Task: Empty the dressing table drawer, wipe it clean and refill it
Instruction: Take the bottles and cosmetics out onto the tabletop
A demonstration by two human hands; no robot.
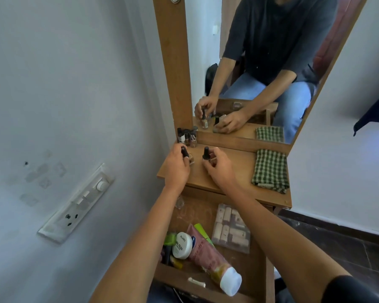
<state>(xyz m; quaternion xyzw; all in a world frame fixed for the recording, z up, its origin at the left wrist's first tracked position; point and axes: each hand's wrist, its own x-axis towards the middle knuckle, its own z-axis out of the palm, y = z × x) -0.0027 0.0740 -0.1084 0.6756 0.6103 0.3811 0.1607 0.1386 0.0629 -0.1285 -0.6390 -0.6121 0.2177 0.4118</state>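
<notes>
1. Head view: the left hand (176, 169) has its fingers curled round a small black-capped bottle (185, 152). The bottle's base is on or just above the tabletop (232, 171) (I cannot tell which).
2. At 3 o'clock of it, and near, the right hand (219, 166) pinches a second bottle (206, 152) below its dark cap, with the bottle upright.
3. My judgement is that the step in hand is emptying, with these 2 bottles being stood on the tabletop. To do it well:
   - Lower each bottle until its base sits flat.
   - Let go with 1 hand at a time.
   - Keep them close to the cluster of small bottles (187, 135) at 12 o'clock of the left hand, without knocking it.
   - Pack them tightly, because much more has to fit up here.
4. At 3 o'clock of the right hand, well apart, a folded green checked cloth (270, 168) lies on the tabletop with nothing touching it.
5. At 6 o'clock, under both forearms, the drawer (179, 278) stands pulled open. It holds a white jar (182, 244), a pink tube (208, 254) and a clear packet (231, 228), so emptying looks far from done and wiping has not begun.
</notes>
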